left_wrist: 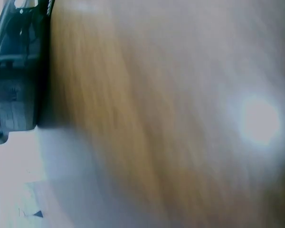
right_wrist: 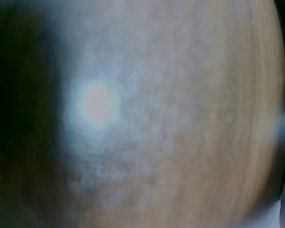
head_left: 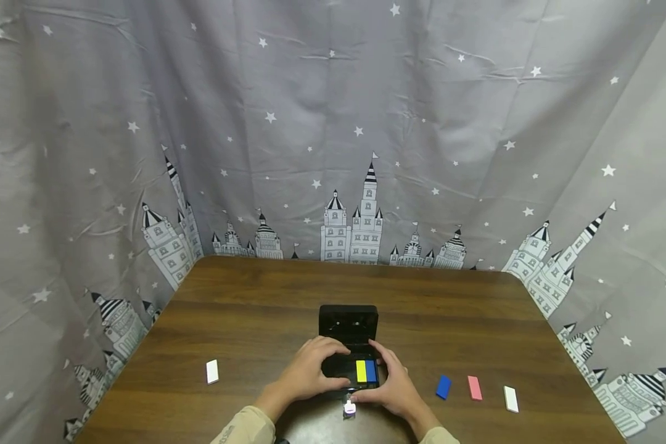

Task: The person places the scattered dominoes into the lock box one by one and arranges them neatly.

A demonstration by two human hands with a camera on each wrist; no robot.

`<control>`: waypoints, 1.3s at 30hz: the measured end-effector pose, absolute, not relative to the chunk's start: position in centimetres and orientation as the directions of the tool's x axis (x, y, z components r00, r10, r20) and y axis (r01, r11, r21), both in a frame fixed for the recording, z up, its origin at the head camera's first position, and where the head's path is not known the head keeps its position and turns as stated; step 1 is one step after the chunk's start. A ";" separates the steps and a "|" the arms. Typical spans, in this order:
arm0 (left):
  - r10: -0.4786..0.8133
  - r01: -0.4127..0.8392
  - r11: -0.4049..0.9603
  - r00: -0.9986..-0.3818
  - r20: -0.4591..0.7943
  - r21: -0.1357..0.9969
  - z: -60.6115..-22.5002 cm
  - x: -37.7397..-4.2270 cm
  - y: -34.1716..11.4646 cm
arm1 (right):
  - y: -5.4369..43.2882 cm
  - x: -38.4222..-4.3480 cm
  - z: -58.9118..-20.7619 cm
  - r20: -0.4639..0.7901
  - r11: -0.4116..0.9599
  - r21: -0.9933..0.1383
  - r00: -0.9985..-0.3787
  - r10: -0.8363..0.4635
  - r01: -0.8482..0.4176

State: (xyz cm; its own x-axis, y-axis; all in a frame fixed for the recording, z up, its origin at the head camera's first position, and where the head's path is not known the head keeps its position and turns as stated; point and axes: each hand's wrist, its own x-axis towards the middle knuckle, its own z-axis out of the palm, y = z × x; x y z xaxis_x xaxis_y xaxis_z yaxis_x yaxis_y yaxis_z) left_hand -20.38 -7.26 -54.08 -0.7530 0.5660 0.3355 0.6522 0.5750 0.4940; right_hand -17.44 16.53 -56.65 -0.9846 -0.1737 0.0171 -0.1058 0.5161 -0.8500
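Note:
A small black case [head_left: 341,369] stands on the table with its lid [head_left: 348,322] raised at the back. Inside it, at the right end, a yellow block [head_left: 361,371] and a blue block [head_left: 371,371] lie side by side. My left hand [head_left: 308,370] grips the case's left side, thumb at the front and fingers over the back. Around the right side curls my right hand [head_left: 394,385], its thumb at the front edge near a small white-headed piece [head_left: 349,407]. The left wrist view catches the shiny dark case [left_wrist: 19,90] at its left edge.
On the wooden table [head_left: 255,302], a white block [head_left: 213,372] lies to the left. To the right lie another blue block [head_left: 443,387], a pink block [head_left: 474,388] and a second white block [head_left: 510,399]. A grey curtain [head_left: 288,154] hangs behind the table.

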 end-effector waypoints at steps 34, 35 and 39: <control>0.369 0.521 0.741 -0.843 0.392 0.423 -53.3 -18.9 -27.6 | 16.6 -17.2 -56.3 -0.024 0.508 -0.858 -0.984 -0.174 -0.069; 0.365 0.517 0.752 -0.843 0.394 0.410 -53.5 -18.8 -28.0 | 16.6 -17.1 -56.3 -0.022 0.508 -0.859 -0.985 -0.174 -0.070; 0.333 0.487 0.783 -0.853 0.402 0.387 -54.5 -18.1 -29.6 | 16.6 -17.2 -56.3 -0.019 0.502 -0.862 -0.984 -0.175 -0.073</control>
State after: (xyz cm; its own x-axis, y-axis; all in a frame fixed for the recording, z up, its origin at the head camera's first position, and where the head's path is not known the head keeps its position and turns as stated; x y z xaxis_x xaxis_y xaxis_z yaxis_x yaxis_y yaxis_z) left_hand -18.06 -29.61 -54.45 -0.8533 0.3326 0.4016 0.4873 0.7827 0.3872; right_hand -17.19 16.61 -56.26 -0.9844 -0.1749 -0.0187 -0.0727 0.5015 -0.8621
